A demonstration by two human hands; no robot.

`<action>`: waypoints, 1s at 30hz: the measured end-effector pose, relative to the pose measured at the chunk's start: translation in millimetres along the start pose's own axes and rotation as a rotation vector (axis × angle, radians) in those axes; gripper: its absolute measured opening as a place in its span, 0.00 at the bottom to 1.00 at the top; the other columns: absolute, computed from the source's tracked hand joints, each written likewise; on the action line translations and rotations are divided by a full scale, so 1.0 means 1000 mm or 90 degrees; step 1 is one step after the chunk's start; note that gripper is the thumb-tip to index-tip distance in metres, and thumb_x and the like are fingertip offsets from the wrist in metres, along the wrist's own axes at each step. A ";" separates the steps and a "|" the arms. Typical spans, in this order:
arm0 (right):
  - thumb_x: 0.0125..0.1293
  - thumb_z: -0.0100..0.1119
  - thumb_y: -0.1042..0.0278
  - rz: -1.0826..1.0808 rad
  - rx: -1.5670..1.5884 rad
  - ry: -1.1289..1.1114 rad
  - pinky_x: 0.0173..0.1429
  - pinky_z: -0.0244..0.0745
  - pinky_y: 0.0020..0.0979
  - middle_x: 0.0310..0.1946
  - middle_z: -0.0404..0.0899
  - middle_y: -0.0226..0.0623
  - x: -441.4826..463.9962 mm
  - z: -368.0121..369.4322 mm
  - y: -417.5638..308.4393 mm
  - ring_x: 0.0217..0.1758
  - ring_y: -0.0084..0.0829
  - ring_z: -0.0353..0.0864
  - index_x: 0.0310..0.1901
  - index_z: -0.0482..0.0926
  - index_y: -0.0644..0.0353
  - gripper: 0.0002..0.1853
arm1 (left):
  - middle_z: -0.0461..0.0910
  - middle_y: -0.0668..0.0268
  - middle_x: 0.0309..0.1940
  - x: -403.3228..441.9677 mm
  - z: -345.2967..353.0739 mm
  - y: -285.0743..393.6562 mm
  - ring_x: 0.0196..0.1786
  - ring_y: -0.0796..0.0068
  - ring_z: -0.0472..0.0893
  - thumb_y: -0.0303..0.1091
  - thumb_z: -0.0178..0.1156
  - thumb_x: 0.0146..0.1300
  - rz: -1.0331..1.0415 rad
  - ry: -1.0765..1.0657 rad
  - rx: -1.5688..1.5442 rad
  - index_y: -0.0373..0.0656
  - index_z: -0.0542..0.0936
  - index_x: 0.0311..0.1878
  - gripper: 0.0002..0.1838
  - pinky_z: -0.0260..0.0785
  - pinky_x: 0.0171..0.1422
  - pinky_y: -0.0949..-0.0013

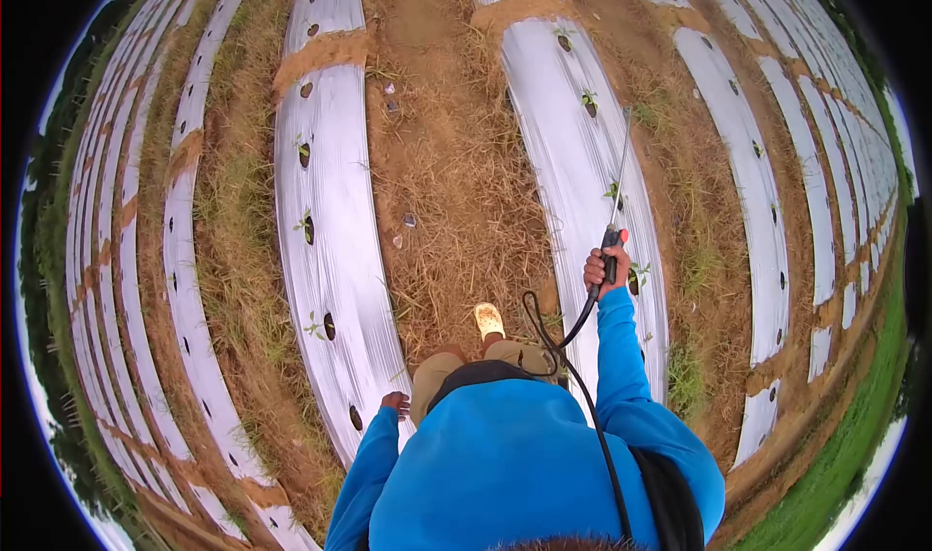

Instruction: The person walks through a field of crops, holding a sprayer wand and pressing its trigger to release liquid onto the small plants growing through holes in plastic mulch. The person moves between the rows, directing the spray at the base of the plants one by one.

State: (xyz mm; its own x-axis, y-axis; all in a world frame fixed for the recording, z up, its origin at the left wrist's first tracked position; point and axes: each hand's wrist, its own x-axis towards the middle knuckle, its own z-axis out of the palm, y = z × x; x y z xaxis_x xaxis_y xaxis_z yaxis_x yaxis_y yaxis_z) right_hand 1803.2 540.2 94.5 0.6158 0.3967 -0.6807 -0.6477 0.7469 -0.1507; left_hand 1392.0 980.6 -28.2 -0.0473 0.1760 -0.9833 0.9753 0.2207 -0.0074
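My right hand [608, 269] is wrapped round the black handle of a sprayer wand [621, 177], which has a red part near the grip. The thin metal lance points forward over the plastic-covered bed on the right, and its tip is near a seedling [589, 102]. From the handle a black hose [585, 318] loops back over my blue sleeve and body. My left hand [395, 403] hangs low by my thigh at the edge of the left bed. It looks loosely open, with nothing visible in it; its fingers are small and partly hidden.
Silvery plastic mulch [325, 163] covers long beds with planting holes and small seedlings [308, 227]. A path of dry grass and soil [456, 192] runs between them, where a yellow shoe [489, 319] shows. Soil bands [325, 54] cross the beds. Green grass [825, 473] lies at the right.
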 end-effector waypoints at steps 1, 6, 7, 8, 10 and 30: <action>0.47 0.53 0.61 -0.004 -0.009 0.002 0.11 0.53 0.23 0.12 0.57 0.25 0.017 0.020 -0.010 0.09 0.21 0.55 0.24 0.65 0.56 0.10 | 0.76 0.63 0.32 -0.007 -0.004 0.010 0.27 0.68 0.75 0.42 0.44 0.56 0.015 0.009 -0.011 0.45 0.75 0.39 0.15 0.66 0.29 0.62; 0.49 0.52 0.59 -0.020 -0.078 -0.004 0.11 0.54 0.23 0.12 0.58 0.25 0.105 0.103 -0.055 0.09 0.21 0.56 0.24 0.65 0.56 0.10 | 0.78 0.60 0.33 0.006 -0.009 0.103 0.30 0.66 0.77 0.48 0.50 0.56 0.027 0.069 -0.085 0.44 0.75 0.43 0.20 0.71 0.35 0.58; 0.49 0.52 0.59 -0.020 -0.088 -0.006 0.11 0.54 0.23 0.12 0.58 0.25 0.126 0.118 -0.063 0.09 0.21 0.56 0.24 0.65 0.56 0.10 | 0.78 0.60 0.33 0.022 -0.011 0.127 0.30 0.66 0.77 0.48 0.50 0.56 0.030 0.062 -0.093 0.44 0.75 0.43 0.20 0.71 0.35 0.58; 0.48 0.52 0.61 -0.016 -0.072 -0.012 0.12 0.56 0.23 0.12 0.60 0.25 0.144 0.134 -0.070 0.09 0.21 0.58 0.24 0.67 0.57 0.10 | 0.78 0.59 0.34 0.045 -0.017 0.147 0.33 0.65 0.78 0.49 0.51 0.56 0.167 0.030 0.027 0.43 0.76 0.43 0.20 0.71 0.35 0.58; 0.48 0.53 0.62 -0.017 -0.079 -0.013 0.13 0.59 0.23 0.12 0.63 0.26 0.188 0.165 -0.088 0.09 0.21 0.60 0.24 0.68 0.59 0.09 | 0.79 0.53 0.35 0.144 -0.025 0.186 0.38 0.61 0.79 0.47 0.50 0.57 0.255 -0.047 -0.008 0.43 0.77 0.43 0.20 0.71 0.38 0.58; 0.47 0.55 0.62 -0.015 -0.047 -0.011 0.13 0.56 0.22 0.13 0.59 0.25 0.585 0.490 -0.227 0.11 0.20 0.58 0.23 0.66 0.58 0.11 | 0.70 0.69 0.21 0.056 -0.152 1.032 0.17 0.82 0.66 0.39 0.47 0.65 0.456 -0.099 -0.245 0.45 0.71 0.37 0.09 0.55 0.16 0.76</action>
State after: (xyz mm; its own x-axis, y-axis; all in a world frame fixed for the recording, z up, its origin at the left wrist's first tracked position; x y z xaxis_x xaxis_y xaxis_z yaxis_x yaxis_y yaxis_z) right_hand 2530.7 864.0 81.5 0.6390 0.3892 -0.6634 -0.6637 0.7149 -0.2199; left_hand 2363.2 1364.2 -63.1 0.6157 0.2701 -0.7403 0.6145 0.4234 0.6656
